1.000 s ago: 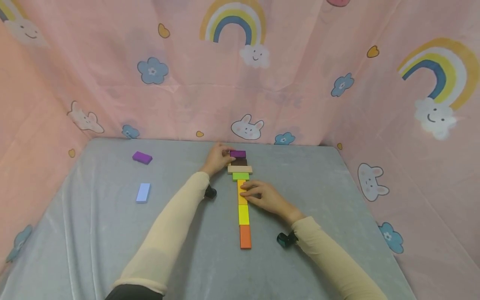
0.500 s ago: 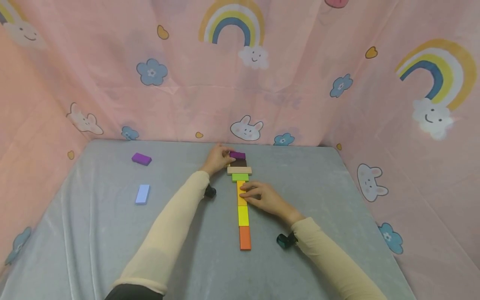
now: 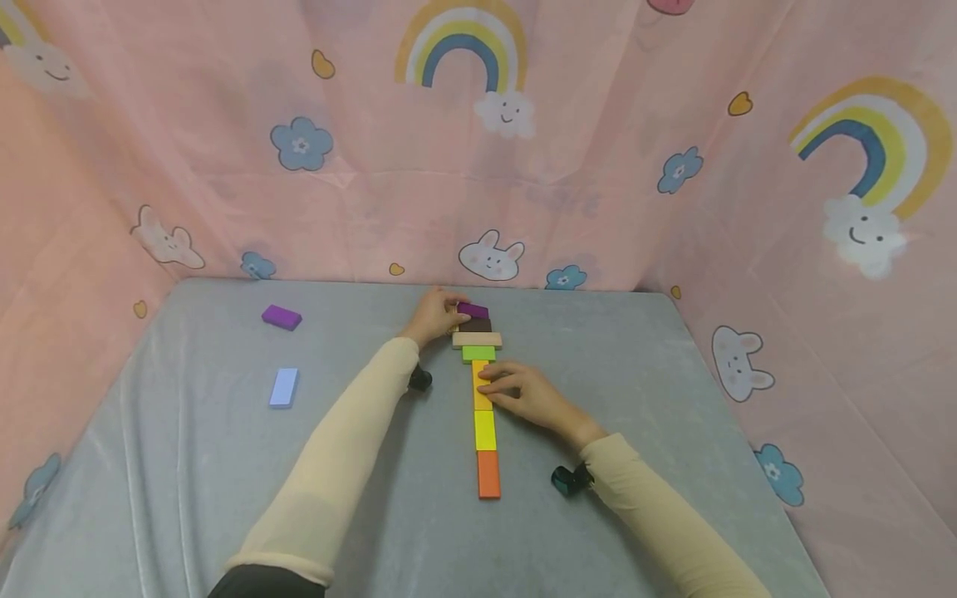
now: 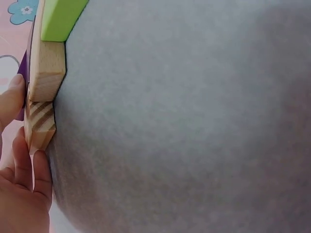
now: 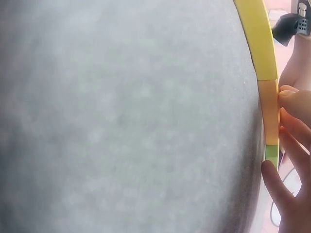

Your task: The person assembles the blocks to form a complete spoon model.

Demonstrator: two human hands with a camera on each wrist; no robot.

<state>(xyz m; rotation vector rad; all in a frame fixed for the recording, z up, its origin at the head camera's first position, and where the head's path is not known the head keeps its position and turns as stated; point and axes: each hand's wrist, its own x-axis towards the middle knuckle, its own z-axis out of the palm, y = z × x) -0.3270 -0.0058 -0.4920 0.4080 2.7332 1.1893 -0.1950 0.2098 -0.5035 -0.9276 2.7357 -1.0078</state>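
Your row runs near to far down the middle of the grey surface (image 3: 187,457): orange block (image 3: 489,474), yellow block (image 3: 485,430) and amber block (image 3: 482,403) end to end, then lime green block (image 3: 478,355), pale wood block (image 3: 477,340) and dark brown block (image 3: 477,325) crosswise, far purple block (image 3: 475,311) last. Most of the line looks laid; the far purple block sits askew to the brown one, so judge that end unsettled. Your left hand (image 3: 434,318) appears to pinch the far purple block at its left end. Your right hand (image 3: 534,397) is loosely bent, fingertips resting at the amber block, no firm grip evident. Well apart on the left: loose purple block (image 3: 282,317), with pale blue block (image 3: 284,388) nearer you; neither is in the row, and whether they belong there, you can't tell. Left wrist view adds a striped block (image 4: 41,115) beside the pale wood one, mostly masked by your hand from the head. Right wrist view catches your outermost finger by the lime green block, unseen from above. Only the head view has both loose blocks.
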